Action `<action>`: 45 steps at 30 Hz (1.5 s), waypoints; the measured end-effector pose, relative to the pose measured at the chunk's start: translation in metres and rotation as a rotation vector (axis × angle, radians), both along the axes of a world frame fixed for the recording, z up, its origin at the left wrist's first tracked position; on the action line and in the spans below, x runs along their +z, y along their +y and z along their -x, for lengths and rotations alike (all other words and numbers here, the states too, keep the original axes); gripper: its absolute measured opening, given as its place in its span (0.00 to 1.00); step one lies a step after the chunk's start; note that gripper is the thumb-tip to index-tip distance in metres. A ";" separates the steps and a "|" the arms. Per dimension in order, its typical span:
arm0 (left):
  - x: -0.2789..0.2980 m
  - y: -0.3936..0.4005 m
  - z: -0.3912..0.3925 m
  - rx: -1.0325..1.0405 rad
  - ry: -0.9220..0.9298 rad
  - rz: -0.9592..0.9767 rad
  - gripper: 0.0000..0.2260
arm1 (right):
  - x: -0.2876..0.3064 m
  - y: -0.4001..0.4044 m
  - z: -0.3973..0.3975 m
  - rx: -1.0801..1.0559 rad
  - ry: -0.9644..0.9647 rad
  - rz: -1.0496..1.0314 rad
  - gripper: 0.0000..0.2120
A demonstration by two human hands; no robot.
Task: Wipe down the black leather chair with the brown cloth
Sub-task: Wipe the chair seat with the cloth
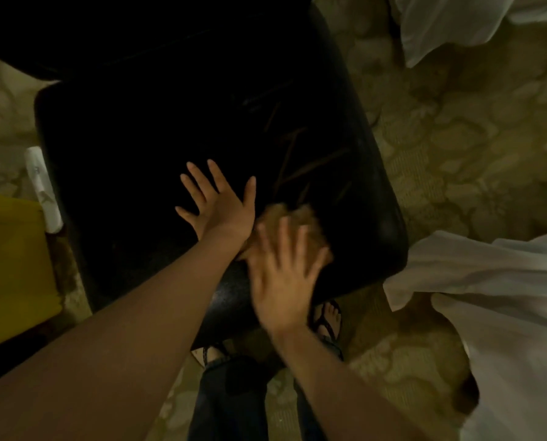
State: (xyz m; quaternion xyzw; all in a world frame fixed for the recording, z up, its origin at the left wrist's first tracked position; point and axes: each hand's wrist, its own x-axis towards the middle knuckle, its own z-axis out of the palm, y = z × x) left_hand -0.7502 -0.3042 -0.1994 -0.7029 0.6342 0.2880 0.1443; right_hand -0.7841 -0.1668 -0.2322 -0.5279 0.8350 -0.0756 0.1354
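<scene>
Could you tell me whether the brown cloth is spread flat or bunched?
Bunched: the brown cloth sits lumped under the right hand.

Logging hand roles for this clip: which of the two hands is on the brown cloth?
The right hand, blurred, fingers spread over the brown cloth near the seat's front edge. The left hand lies flat on the bare black leather chair.

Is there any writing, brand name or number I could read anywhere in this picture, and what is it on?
None can be read.
white rolled object left of the black leather chair: faint marks, too blurred to tell if they are print.
yellow object: no text shows.
brown cloth under the right hand: blurred, no label visible.
chair seat: only scratch lines, not letters.
</scene>
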 end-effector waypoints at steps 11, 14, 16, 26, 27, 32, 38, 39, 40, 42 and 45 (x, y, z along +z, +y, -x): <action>-0.006 -0.005 0.000 -0.001 -0.038 0.098 0.32 | 0.000 -0.042 0.128 -0.263 -0.059 -0.020 0.27; -0.008 -0.005 -0.001 0.019 -0.022 0.117 0.31 | 0.001 -0.071 0.102 -0.266 -0.011 -0.035 0.28; -0.006 -0.006 0.000 0.047 -0.017 0.124 0.29 | 0.002 -0.074 0.060 0.004 0.052 -0.048 0.29; -0.002 -0.026 -0.021 -0.003 0.017 0.178 0.26 | 0.002 -0.083 0.105 0.026 0.023 -0.059 0.25; -0.001 -0.027 -0.023 -0.015 0.031 0.177 0.26 | 0.005 -0.094 0.118 -0.114 -0.017 -0.094 0.25; 0.001 -0.032 -0.036 -0.073 0.091 0.144 0.25 | 0.005 -0.121 0.078 -0.111 -0.061 -0.061 0.26; 0.006 -0.043 -0.040 -0.125 0.088 -0.008 0.27 | 0.007 -0.075 0.028 0.371 0.010 -0.076 0.24; 0.008 -0.046 -0.043 -0.148 0.100 -0.028 0.27 | 0.008 -0.071 0.035 0.401 0.001 -0.067 0.24; 0.010 -0.049 -0.046 -0.179 0.113 -0.048 0.27 | 0.009 -0.069 0.045 0.396 0.006 -0.061 0.24; 0.015 -0.054 -0.055 -0.237 0.141 -0.079 0.27 | 0.013 -0.079 0.072 0.257 -0.007 -0.087 0.24; 0.015 -0.058 -0.062 -0.294 0.113 -0.037 0.27 | 0.014 -0.123 0.113 -0.131 -0.093 -0.149 0.25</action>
